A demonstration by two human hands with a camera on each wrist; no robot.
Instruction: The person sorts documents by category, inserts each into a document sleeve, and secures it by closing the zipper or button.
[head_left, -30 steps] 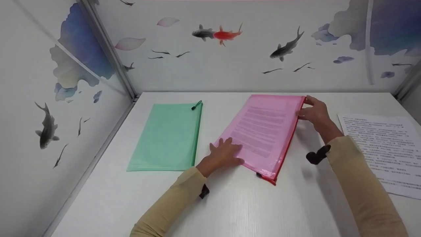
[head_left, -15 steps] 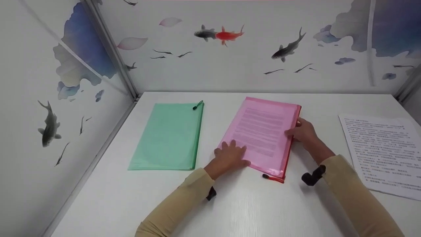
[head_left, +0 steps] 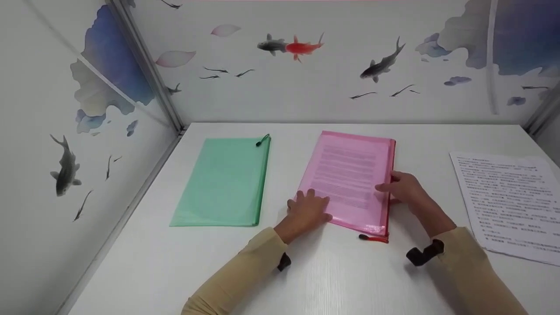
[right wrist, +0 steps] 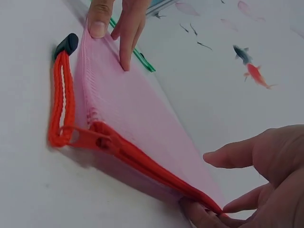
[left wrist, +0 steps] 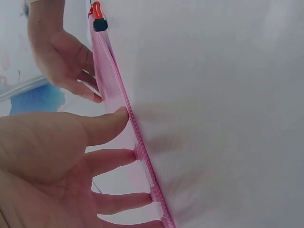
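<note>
A pink zip document folder lies on the table, with printed text showing through it and a red zipper along its right side. Near its lower left corner rests my left hand, fingers spread; the left wrist view has the thumb and fingertips along the folder's edge. My right hand holds the zipper side, thumb over the top and fingers partly hidden at and below the edge. A red cord pull with a dark end hangs from the zipper at the near corner. The zipper side looks slightly raised in the right wrist view.
To the left lies a green zip folder with a dark-ended pull at its top corner. A stack of printed sheets lies on the right. White panels with painted fish stand behind and left of the table.
The pink folder has turned to a straighter position and its far end has come nearer. My right hand has slid down the zipper side toward me; the left hand has shifted slightly right.
</note>
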